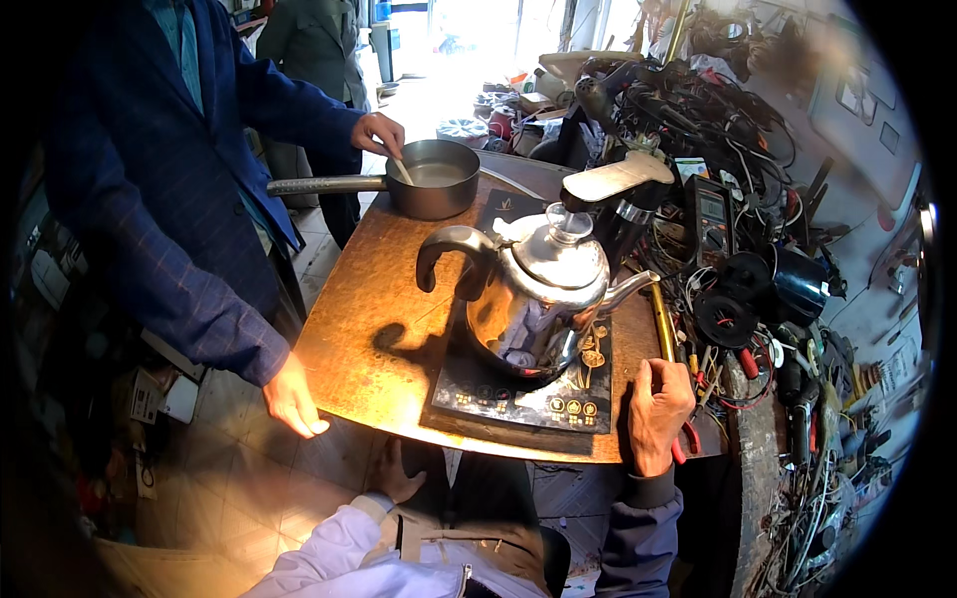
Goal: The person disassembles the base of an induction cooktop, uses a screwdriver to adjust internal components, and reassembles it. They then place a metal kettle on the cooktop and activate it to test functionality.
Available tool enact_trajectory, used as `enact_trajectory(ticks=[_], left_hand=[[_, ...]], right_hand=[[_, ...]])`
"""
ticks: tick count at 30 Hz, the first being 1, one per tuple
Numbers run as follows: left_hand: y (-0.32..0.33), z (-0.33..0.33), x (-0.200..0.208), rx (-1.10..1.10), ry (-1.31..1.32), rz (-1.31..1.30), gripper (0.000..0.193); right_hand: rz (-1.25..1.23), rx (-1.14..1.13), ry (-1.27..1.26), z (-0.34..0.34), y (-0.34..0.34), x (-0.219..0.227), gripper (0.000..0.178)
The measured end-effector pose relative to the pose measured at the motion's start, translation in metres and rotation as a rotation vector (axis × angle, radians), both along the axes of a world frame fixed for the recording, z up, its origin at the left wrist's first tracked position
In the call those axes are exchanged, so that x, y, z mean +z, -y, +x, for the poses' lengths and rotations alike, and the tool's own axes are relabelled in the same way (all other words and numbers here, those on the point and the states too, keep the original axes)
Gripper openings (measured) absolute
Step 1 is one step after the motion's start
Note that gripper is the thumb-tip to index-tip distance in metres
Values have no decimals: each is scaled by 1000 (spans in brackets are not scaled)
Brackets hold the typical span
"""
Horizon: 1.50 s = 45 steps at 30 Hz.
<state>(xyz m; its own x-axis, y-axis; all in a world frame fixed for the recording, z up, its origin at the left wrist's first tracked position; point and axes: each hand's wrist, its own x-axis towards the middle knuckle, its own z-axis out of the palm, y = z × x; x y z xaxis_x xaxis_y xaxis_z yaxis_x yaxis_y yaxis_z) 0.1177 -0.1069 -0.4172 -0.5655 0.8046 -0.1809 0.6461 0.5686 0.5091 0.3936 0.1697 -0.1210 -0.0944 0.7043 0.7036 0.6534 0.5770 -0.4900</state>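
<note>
A shiny steel kettle (543,299) with a dark handle stands upright on a black induction cooktop (518,404), on a worn wooden table (349,329). My right hand (660,414) rests at the table's near edge, right of the cooktop, fingers curled into a loose fist with nothing visible in them. Red tool handles (690,437) lie beside it. Below the table edge, my left hand (399,474) lies on my leg, holding nothing; its fingers are partly in shadow. At the far left of the table, another person's hand (379,134) touches a pale stick (403,171) in a grey saucepan (436,181).
The other person, in a blue jacket (179,199), leans at the left, one hand (292,401) by the table's corner. Tangled cables (688,110), a multimeter (711,221) and tools crowd the right bench. A lamp-like arm (618,177) overhangs behind the kettle. Another person (309,50) stands behind.
</note>
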Motion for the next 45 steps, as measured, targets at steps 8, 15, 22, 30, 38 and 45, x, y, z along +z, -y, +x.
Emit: enact_trajectory(ticks=[8, 15, 22, 30, 38, 45], left_hand=[[0, -3, 2, 10, 20, -119, 109], [3, -4, -2, 6, 13, -79, 109], [0, -2, 5, 14, 21, -82, 108], [0, -2, 12, 25, 87, -148, 111], [7, -4, -13, -2, 19, -67, 110], [6, -4, -14, -1, 33, 8, 107]], right_hand=[[-48, 10, -50, 1, 0, 2, 16], [-80, 13, -59, 0, 1, 2, 18], [-53, 34, -71, 3, -1, -1, 11], [-96, -16, -63, 2, -2, -2, 18], [-31, 9, -54, 3, -1, -4, 13], [-46, 9, -35, 2, -3, -3, 11]])
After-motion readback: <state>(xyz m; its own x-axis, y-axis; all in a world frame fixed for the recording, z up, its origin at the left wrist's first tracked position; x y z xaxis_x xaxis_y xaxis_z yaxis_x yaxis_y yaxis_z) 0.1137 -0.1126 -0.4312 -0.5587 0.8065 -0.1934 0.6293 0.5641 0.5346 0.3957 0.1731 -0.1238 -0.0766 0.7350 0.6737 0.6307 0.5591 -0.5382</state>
